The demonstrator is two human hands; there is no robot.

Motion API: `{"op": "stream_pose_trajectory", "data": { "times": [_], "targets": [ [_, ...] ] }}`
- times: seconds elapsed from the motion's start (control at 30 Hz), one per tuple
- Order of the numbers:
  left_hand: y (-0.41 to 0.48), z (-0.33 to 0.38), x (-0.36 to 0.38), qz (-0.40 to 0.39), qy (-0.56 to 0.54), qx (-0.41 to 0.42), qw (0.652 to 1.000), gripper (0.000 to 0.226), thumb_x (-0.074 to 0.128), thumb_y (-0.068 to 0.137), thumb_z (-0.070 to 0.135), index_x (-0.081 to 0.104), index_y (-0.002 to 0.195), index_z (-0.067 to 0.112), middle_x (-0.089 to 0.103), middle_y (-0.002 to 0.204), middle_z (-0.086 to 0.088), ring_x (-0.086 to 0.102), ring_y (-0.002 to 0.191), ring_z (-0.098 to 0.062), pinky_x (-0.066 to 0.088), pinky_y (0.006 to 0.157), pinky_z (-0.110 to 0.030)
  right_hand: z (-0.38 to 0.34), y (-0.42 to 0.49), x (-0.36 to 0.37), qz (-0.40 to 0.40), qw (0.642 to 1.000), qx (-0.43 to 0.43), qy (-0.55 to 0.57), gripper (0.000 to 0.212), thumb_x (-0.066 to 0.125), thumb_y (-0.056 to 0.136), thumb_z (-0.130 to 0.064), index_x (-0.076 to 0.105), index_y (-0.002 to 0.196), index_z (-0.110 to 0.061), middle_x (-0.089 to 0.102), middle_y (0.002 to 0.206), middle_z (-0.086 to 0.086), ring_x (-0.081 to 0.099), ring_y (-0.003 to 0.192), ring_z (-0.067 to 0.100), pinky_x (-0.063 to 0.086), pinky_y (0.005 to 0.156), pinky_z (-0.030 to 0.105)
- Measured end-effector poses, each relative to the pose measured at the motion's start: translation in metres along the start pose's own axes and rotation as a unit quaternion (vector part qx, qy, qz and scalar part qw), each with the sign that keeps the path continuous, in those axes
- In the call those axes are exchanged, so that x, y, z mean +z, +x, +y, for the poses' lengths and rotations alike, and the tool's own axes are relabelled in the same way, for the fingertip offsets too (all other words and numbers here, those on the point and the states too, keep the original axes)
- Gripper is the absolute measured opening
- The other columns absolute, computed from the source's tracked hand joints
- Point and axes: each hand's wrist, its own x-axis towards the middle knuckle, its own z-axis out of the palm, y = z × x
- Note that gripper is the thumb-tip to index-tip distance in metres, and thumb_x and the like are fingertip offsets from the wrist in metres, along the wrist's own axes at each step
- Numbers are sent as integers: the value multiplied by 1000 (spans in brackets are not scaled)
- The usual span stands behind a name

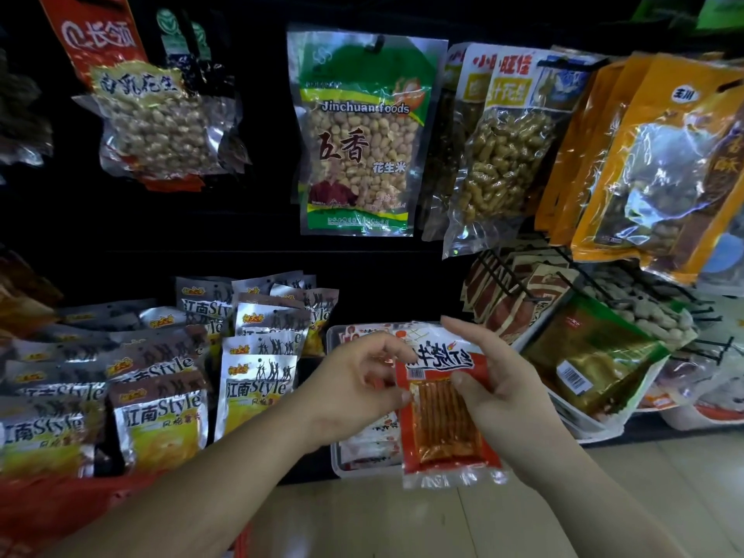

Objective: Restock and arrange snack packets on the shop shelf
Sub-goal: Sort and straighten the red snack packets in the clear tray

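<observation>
Holding red pkt (443, 416) upright over tray (335, 457), R hand (503, 400) clamped on it; L hand (354, 392) curled at left edge, grip unclear.

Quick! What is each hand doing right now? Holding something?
Left hand: pinches the left edge of the red snack packet.
Right hand: holds the same packet, thumb on its front.

A pale plank floor (604, 501) ran along the bottom of the view. A crumpled red plastic bag (60, 509) lay at lower left, below the display. A black back panel (120, 235) stood behind the goods. A black wire rack (503, 275) projected at right. A white tray (335, 461) sat at centre, holding stock.
</observation>
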Motion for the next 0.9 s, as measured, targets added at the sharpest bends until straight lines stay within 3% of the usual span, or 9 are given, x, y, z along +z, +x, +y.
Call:
{"op": "stream_pose_trajectory", "data": {
  "times": [0.13,0.27,0.33,0.4,0.5,0.6,0.67,0.8,0.9],
  "targets": [
    [-3,2,0,40,-13,36,998,29,76,92,4,77,105,31,71,73,12,69,69,-8,57,68,-27,-2,0,4,4,1000,-21,-7,63,61,101,-2,58,136,-55,74,105,-16,63,77,43,61,70,58],
    [-2,4,-2,92,-46,55,993,43,72,95,5,72,124,37,69,69,6,55,56,-13,50,60,-26,-2,3,5,30,999,-5,42,60,64,99,3,64,127,-51,73,116,-9,68,96,43,62,74,62],
    [-3,6,-3,53,-63,33,996,50,74,93,7,68,128,42,76,86,5,67,68,-13,54,67,-22,-3,3,4,69,997,-10,21,49,63,100,0,67,120,-44,74,108,-8,66,93,48,60,69,63],
    [-6,5,-2,-41,-74,-6,996,57,79,88,2,69,129,40,74,109,13,73,92,-5,60,78,-23,0,5,3,129,991,-13,-18,36,60,103,-6,72,108,-39,74,91,-4,68,79,37,61,60,54],
    [-5,-2,0,-82,-19,-36,996,62,86,81,3,69,127,39,71,119,-1,72,101,-9,62,90,-35,3,7,3,151,987,-1,-57,26,63,103,-15,73,117,-35,73,80,-9,63,59,14,57,52,34],
    [1,-8,-4,-3,-1,-6,1000,63,89,77,6,70,125,41,65,123,10,68,106,-11,62,90,-36,2,6,2,61,996,53,36,50,71,97,-12,61,135,-42,72,116,-12,73,100,13,64,79,40],
    [5,-13,-6,34,7,23,999,63,88,78,5,69,126,41,57,130,22,63,105,-7,61,86,-32,2,3,2,-20,995,69,74,76,72,92,4,50,142,-48,65,129,-11,71,111,12,64,79,37],
    [8,-23,-6,47,23,41,998,60,86,81,5,69,127,39,52,132,29,58,110,-6,60,89,-32,9,8,4,-83,996,0,-37,97,75,87,10,33,154,-46,38,149,-17,53,128,-1,61,88,28],
    [9,-27,-8,49,84,46,994,56,85,82,8,68,128,35,46,141,25,53,128,-5,55,104,-38,11,12,10,-51,991,-27,-124,101,74,86,11,28,150,-52,34,147,-15,42,123,-19,54,81,10]
  ]
}}
